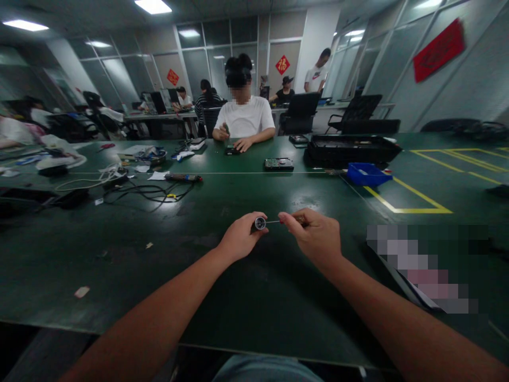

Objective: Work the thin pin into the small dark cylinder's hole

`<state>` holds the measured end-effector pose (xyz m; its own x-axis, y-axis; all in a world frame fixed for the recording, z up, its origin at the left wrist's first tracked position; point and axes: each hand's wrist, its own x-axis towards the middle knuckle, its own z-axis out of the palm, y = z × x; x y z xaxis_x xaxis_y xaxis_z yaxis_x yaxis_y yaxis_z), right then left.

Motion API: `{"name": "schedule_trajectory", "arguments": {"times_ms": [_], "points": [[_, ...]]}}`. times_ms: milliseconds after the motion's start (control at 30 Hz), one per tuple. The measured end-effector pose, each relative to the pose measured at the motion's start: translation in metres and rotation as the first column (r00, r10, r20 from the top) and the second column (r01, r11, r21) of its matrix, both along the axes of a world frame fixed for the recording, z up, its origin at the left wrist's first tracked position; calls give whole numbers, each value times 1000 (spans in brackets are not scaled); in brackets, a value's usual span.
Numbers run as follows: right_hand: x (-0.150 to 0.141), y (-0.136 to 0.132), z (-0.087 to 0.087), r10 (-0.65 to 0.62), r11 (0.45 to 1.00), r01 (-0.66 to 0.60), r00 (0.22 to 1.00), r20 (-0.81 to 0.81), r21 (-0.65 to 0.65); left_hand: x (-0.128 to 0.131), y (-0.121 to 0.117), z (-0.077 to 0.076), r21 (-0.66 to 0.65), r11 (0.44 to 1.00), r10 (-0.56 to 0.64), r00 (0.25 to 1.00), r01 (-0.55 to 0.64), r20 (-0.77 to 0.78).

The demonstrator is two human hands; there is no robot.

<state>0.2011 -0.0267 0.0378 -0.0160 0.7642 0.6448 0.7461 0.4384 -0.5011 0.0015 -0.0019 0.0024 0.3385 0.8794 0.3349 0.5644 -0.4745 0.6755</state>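
My left hand (240,236) is closed around a small dark cylinder with a silvery round end (260,223), held just above the green table (167,254). My right hand (316,233) is closed in a pinch on a thin screwdriver (292,219), whose slim metal shaft points left and meets the cylinder's end. Both hands hover over the middle of the table, close together, with my forearms reaching in from the near edge.
Across the table a person in a white shirt (245,118) works with small parts. A hard drive (279,164), a blue bin (368,173), a black tray (352,148), cables (147,192) and yellow tape lines (413,199) lie beyond my hands. A blurred flat item (421,270) sits at right.
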Motion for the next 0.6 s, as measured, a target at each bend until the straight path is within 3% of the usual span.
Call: {"name": "schedule_trajectory", "arguments": {"times_ms": [267, 600], "points": [[-3, -3, 3, 211, 975, -206, 976, 61, -83, -3, 4, -5, -1, 1000, 6, 1000, -6, 23], [-3, -7, 6, 416, 909, -402, 893, 171, -109, -8, 6, 0, 1, 998, 56, 998, -56, 2]]}}
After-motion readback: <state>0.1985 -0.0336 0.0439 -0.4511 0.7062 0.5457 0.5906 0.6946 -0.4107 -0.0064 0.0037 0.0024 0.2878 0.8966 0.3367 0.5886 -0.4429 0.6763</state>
